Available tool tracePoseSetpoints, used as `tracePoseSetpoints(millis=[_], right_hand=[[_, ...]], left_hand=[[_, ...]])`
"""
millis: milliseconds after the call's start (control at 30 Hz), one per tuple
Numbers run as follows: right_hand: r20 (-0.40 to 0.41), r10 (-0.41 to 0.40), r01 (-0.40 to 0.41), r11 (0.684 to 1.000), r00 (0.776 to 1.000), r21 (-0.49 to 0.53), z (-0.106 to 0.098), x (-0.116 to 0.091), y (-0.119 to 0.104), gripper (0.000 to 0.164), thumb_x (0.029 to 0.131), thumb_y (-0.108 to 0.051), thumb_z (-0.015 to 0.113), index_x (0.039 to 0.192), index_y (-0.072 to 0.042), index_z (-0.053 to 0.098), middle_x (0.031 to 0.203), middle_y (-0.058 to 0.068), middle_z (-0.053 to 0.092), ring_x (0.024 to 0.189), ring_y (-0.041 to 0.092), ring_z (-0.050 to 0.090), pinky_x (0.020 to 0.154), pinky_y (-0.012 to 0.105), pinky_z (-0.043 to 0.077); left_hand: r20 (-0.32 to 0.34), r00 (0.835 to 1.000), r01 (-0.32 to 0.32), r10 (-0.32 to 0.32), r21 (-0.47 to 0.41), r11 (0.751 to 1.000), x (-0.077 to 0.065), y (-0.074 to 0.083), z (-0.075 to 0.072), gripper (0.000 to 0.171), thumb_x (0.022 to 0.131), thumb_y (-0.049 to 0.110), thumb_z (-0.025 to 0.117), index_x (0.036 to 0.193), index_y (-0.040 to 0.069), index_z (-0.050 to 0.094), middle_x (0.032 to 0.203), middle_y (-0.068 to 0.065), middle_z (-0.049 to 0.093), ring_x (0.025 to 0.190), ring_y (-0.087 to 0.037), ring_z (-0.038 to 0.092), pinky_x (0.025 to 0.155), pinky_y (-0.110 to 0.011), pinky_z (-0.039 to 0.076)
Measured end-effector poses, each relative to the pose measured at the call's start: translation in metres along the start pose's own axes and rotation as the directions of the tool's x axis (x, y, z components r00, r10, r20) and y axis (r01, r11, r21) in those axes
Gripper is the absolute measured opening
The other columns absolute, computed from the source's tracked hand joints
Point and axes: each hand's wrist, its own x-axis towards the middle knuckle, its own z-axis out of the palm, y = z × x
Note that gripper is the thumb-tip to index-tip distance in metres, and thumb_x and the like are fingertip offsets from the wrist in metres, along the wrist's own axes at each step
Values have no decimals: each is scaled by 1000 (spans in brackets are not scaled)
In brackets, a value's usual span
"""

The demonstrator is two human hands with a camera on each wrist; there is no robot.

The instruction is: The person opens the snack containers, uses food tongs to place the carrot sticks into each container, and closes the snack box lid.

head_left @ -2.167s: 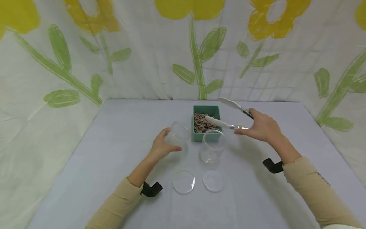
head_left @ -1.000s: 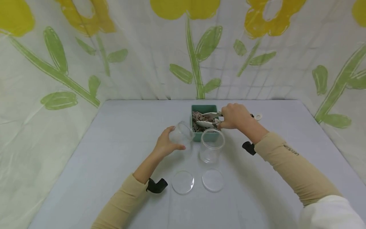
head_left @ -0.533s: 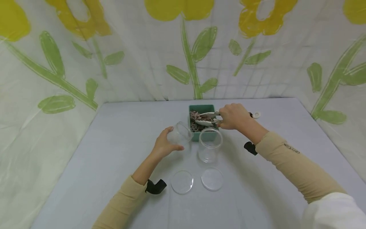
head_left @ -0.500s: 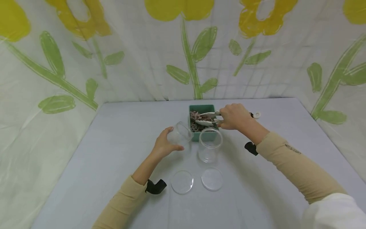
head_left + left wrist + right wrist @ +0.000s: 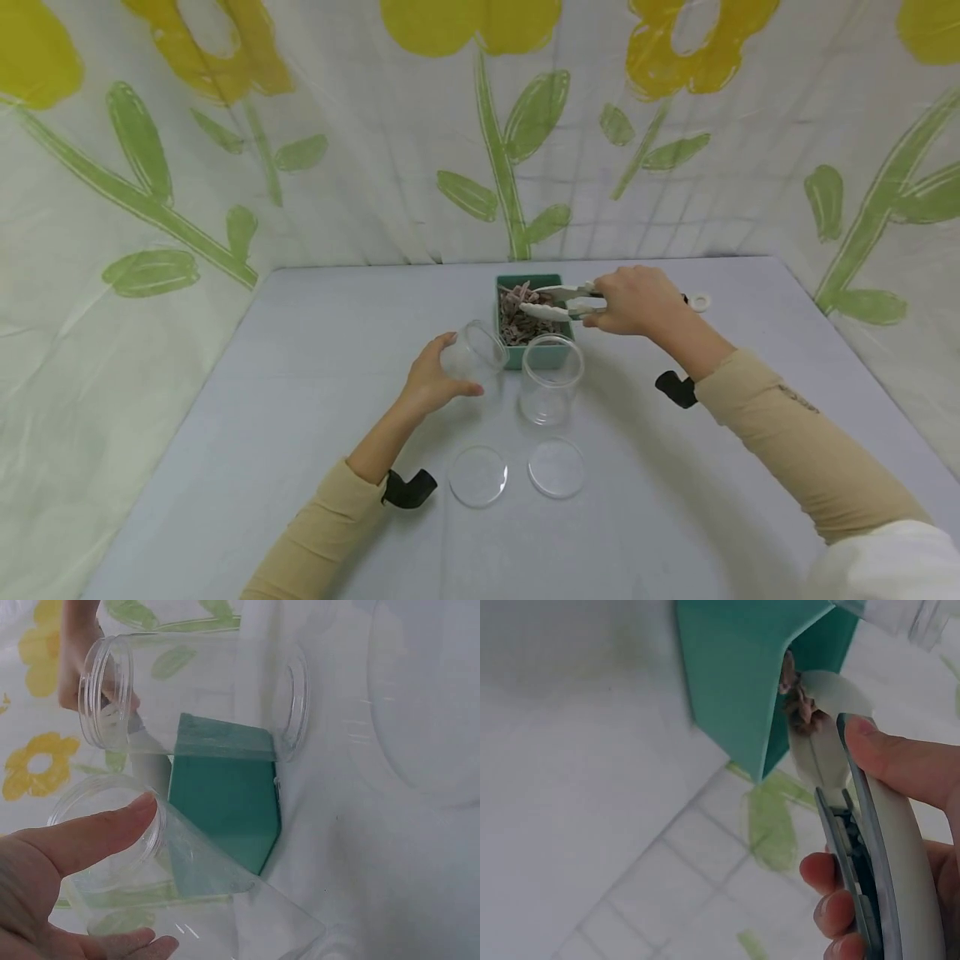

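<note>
Desk [image 5: 300,433] with a pale grey top, enclosed by a cloth backdrop [image 5: 337,167] printed with yellow flowers. Green tray [image 5: 504,287] of brown pieces sits mid-desk. Just before it, an upright clear jar [image 5: 552,379]. The left hand [image 5: 429,383] curls around a second jar [image 5: 472,357], tilted toward the tray. The right hand [image 5: 637,302] squeezes white tongs [image 5: 558,302] nearly closed over the tray, pinching brown pieces [image 5: 799,705]. Two clear lids [image 5: 517,472] lie nearest the person.
</note>
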Motion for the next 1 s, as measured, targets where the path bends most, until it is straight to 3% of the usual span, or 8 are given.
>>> tracePoseSetpoints(millis=[200,300,367,567,800,1000], right_hand=[[-7,8,-8,1000,1000,8,-1,-7,5,45,86,-46,69,93,-2,66,59,5,50,53,22,50,50,38,45],[-14,10,-10,1000,1000,11,-2,-12,7,54,86,-47,68,111,0,66,62,6,54,56,24,54,52,41,48],[-32,11,-10,1000,999,27,-2,-14,10,56,86,-47,69,115,0,66,63,7,57,58,25,56,53,42,49],[-86,11,-2,995,996,104,-2,-15,16,56,86,-47,70,115,0,68,68,8,61,60,25,56,55,43,49],[-164,-20,63,963,986,263,3,-17,21,37,85,-44,72,83,-9,63,57,0,46,53,18,41,53,32,33],[-229,-49,127,932,972,340,4,-19,17,31,83,-42,76,79,-14,62,57,-4,43,53,15,38,53,30,31]], left_hand=[[1,1000,0,0,-3,1000,0,0,-1,91,72,8,85,148,3,36,152,-19,34,140,-39,28,111,-54,28],[4,1000,-4,4,25,1000,1,-1,-4,91,71,10,86,147,3,37,151,-21,35,139,-40,29,110,-55,30],[1,1000,-8,8,45,999,3,-1,-6,91,70,12,87,147,3,38,150,-22,37,138,-41,30,109,-55,30],[-23,1000,4,-3,46,999,11,3,-17,91,71,14,86,147,2,37,149,-22,37,138,-40,30,109,-54,31],[-31,999,18,-16,68,998,21,14,-24,92,72,14,86,149,5,36,149,-24,35,136,-42,33,106,-57,33],[-33,999,33,-31,59,998,25,14,-21,93,71,14,87,148,4,37,150,-22,37,136,-41,34,106,-55,34]])
